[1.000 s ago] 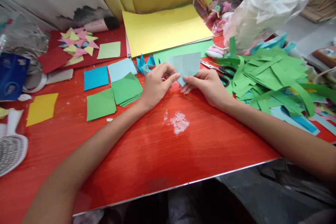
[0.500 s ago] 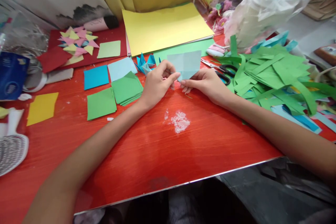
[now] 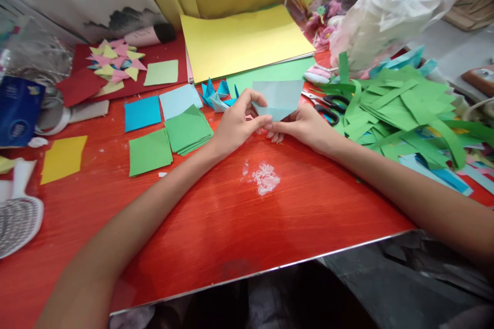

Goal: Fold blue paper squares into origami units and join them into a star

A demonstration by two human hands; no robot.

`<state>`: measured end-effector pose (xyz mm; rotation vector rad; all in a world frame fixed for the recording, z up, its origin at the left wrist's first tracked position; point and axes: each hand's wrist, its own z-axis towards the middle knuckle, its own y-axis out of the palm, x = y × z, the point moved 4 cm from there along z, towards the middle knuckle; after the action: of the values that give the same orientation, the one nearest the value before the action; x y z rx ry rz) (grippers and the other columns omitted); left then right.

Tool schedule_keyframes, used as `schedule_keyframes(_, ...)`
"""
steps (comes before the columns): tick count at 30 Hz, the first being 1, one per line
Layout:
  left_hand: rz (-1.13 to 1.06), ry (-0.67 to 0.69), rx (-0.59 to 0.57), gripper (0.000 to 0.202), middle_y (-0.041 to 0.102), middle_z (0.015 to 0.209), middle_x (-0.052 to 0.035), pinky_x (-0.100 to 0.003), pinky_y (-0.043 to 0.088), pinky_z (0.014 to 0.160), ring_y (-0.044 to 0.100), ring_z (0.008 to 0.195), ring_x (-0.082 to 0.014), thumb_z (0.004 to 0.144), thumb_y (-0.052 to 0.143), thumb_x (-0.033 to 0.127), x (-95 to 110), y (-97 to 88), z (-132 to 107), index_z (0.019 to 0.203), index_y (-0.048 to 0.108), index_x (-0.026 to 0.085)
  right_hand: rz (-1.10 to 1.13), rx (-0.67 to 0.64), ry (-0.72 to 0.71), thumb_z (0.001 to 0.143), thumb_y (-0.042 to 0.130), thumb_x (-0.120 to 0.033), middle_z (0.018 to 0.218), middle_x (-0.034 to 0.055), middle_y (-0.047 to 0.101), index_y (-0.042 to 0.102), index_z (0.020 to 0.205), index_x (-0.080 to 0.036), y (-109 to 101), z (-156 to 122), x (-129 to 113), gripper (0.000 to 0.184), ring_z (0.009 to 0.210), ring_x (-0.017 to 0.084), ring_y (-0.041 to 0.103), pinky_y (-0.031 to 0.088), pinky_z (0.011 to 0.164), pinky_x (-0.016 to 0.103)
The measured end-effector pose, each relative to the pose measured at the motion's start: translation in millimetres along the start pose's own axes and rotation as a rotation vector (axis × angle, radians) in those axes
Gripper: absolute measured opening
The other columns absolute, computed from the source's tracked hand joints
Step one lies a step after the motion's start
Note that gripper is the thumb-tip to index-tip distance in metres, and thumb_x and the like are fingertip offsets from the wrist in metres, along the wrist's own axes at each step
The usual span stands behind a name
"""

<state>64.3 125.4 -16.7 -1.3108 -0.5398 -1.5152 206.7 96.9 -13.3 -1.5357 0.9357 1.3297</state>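
A pale blue sheet of origami paper is held up above the table between both hands, creased, with its lower part folded to a slant. My left hand pinches its lower edge between thumb and fingers. From the other side my right hand grips the same lower edge, the two thumbs nearly touching. Blue folded paper pieces stand just behind my left hand. Black-handled scissors lie past my right hand. Some fingertips are hidden behind the paper.
Green square sheets, a blue square and a yellow square lie to the left. Large yellow sheets lie at the back. Green paper strips heap at the right, below a plastic bag. A white patch marks the red table.
The pale blue paper has shifted slightly right and down, and its lower part now shows a slanted fold. Both hands have moved a little closer together, thumbs meeting at the edge.
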Motion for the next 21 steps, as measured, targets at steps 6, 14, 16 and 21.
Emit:
schedule_keyframes(6, -0.140, -0.030, -0.012, 0.033, 0.053, 0.067, 0.0059, -0.022, 0.049, 0.052, 0.058, 0.054, -0.0084, 0.080, 0.069, 0.035, -4.5, 1.3, 1.4, 0.093, 0.041, 0.023, 0.022, -0.044, 0.024, 0.070, 0.075, -0.040, 0.062, 0.0027, 0.066, 0.067, 0.076, -0.013, 1.1, 0.6, 0.9, 0.029, 0.052, 0.011, 0.060, 0.051, 0.054, 0.025)
schedule_keyframes(14, -0.181, -0.075, 0.032, 0.027, 0.047, 0.059, 0.0068, -0.021, 0.044, 0.046, 0.061, 0.052, -0.0106, 0.090, 0.054, 0.039, -9.6, -1.9, 1.3, 0.102, 0.035, 0.026, -0.001, -0.037, 0.059, 0.068, 0.076, -0.037, 0.058, 0.0027, 0.064, 0.063, 0.063, -0.013, 2.4, -0.4, -1.8, 0.028, 0.050, 0.011, 0.058, 0.050, 0.054, 0.025)
schedule_keyframes(16, -0.157, -0.058, 0.031, 0.026, 0.046, 0.059, 0.0073, -0.020, 0.041, 0.044, 0.057, 0.047, -0.0089, 0.091, 0.053, 0.040, -10.5, -3.0, 1.3, 0.101, 0.034, 0.026, 0.002, -0.033, 0.051, 0.071, 0.074, -0.035, 0.059, 0.0033, 0.066, 0.064, 0.062, -0.013, 2.9, -1.1, -1.9, 0.026, 0.051, 0.010, 0.059, 0.050, 0.055, 0.024)
schedule_keyframes(21, -0.082, 0.027, -0.009, 0.028, 0.046, 0.062, 0.0074, -0.018, 0.035, 0.042, 0.045, 0.042, -0.0042, 0.090, 0.053, 0.042, -11.7, -2.6, 2.0, 0.099, 0.034, 0.025, 0.049, 0.045, 0.008, 0.080, 0.066, -0.034, 0.060, 0.0034, 0.067, 0.065, 0.069, -0.014, 0.0, -1.7, -0.4, 0.023, 0.053, 0.012, 0.061, 0.050, 0.055, 0.024)
